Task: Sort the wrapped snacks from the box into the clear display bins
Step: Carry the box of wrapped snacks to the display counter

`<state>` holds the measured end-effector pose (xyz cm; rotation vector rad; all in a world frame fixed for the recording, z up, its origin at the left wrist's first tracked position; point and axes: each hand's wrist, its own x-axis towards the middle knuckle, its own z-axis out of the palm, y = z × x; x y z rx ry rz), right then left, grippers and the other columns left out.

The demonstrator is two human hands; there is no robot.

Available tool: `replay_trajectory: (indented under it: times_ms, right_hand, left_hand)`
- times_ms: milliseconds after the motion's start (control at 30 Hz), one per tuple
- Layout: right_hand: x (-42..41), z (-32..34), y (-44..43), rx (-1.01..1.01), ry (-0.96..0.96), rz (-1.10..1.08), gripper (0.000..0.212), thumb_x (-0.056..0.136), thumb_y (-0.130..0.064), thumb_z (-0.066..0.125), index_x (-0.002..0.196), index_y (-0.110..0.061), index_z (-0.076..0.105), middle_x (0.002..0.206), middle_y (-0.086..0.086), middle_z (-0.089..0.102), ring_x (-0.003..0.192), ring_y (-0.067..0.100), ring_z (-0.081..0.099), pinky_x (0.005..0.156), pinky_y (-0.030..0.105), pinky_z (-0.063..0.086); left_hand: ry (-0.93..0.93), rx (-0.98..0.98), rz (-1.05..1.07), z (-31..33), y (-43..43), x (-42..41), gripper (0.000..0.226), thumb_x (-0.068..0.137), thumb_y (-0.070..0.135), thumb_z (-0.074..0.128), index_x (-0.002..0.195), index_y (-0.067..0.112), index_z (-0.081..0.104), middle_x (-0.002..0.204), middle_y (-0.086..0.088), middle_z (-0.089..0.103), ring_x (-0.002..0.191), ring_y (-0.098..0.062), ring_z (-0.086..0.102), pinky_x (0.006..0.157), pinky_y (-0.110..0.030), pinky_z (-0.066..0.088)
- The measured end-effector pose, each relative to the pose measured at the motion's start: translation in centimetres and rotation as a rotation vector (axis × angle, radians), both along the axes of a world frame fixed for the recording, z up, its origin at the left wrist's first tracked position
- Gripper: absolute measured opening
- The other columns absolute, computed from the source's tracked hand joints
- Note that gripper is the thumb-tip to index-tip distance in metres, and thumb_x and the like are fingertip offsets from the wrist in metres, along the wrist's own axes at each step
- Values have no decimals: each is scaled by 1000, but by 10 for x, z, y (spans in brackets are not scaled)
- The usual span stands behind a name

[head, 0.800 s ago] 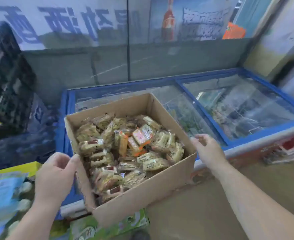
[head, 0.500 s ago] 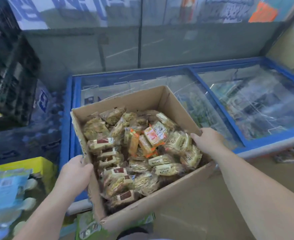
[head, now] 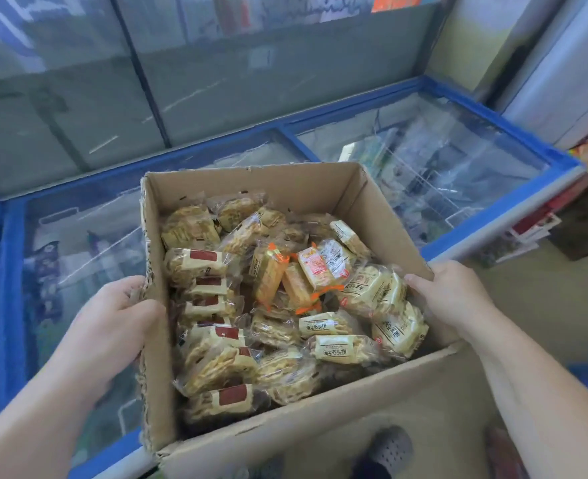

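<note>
Cardboard box (head: pixel 320 423), probably heavy with wrapped snacks (head: pixel 347 349), suits your left hand (head: pixel 112 323) and right hand (head: pixel 448 299) clasping opposite walls.

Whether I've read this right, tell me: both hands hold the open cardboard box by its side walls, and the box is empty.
Not quite. The head view shows the cardboard box full of wrapped snacks, not empty. The rest stands: the left hand and the right hand hold it by its side walls.

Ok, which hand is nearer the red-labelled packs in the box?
Left. The left hand grips the wall of the box right beside the red-labelled packs; the right hand holds the opposite wall, across the pile.
</note>
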<state>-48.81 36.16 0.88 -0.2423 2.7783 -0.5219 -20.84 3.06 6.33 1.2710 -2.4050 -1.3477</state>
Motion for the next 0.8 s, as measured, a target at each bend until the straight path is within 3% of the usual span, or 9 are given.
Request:
replay_trajectory:
  times_ms: [67,133,267,300,367,500,600,700,800]
  right_hand:
    - [-22,2,55,-43,27,-78,42,93,-42,64,66,-10,63,63,6,66,69,29,63,64,36,51]
    - [-44,2,112,-74,51,-165,43,93,-40,65,63,-10,61,62,6,65,67,28,62,63,36,50]
    - [-88,5,230,-81,80,-316,45,94,-39,65,59,-12,58,57,4,61,60,23,57,51,31,38]
    - [-97,6,261,-69,84,-354,47,94,-38,65,57,-11,55,55,3,59,58,22,55,49,30,33]
    - [-112,7,321,-56,91,-428,48,94,-37,66,56,-11,51,56,7,59,60,28,56,50,31,35]
    - [-141,8,422,-28,87,-589,46,94,-40,66,62,-9,52,66,12,60,72,36,60,65,40,49]
    - [-162,3,487,-20,78,-688,46,94,-40,66,65,-6,54,67,11,61,72,35,58,69,42,50]
    - [-188,-5,544,-20,74,-788,45,93,-41,66,68,-4,59,66,10,62,68,31,58,67,40,50]
    - [-224,-12,594,8,66,-868,47,93,-41,65,64,-6,55,64,8,59,64,28,54,56,37,38]
  left_hand:
    - [29,5,-77,6,35,-50,31,86,12,59,90,40,73,67,7,75,47,-7,66,47,-30,55]
    - [36,3,-133,9,74,-101,31,82,19,61,91,46,72,70,8,76,49,-9,67,56,-36,57]
    - [31,63,-244,8,168,-199,28,74,28,59,97,38,73,80,-8,78,69,-43,71,58,-47,60]
    - [32,72,-276,8,194,-223,29,74,28,58,97,38,73,80,-9,78,66,-45,71,55,-41,57]
    - [24,71,-343,9,245,-269,28,82,20,60,96,41,73,78,-9,78,52,-36,67,49,-28,50]
    - [23,126,-476,5,338,-357,28,81,19,61,94,40,74,87,-24,73,61,-46,65,58,-48,56]
    - [13,169,-571,-3,396,-424,42,92,2,59,85,41,74,81,-21,74,54,-27,60,55,-29,46]
    - [-14,202,-700,-9,447,-494,49,93,-4,56,81,39,75,74,-18,74,54,-23,64,49,-20,44]
    - [-31,198,-814,-18,498,-570,45,94,-3,56,83,36,74,83,-28,71,65,-29,59,61,-33,43]
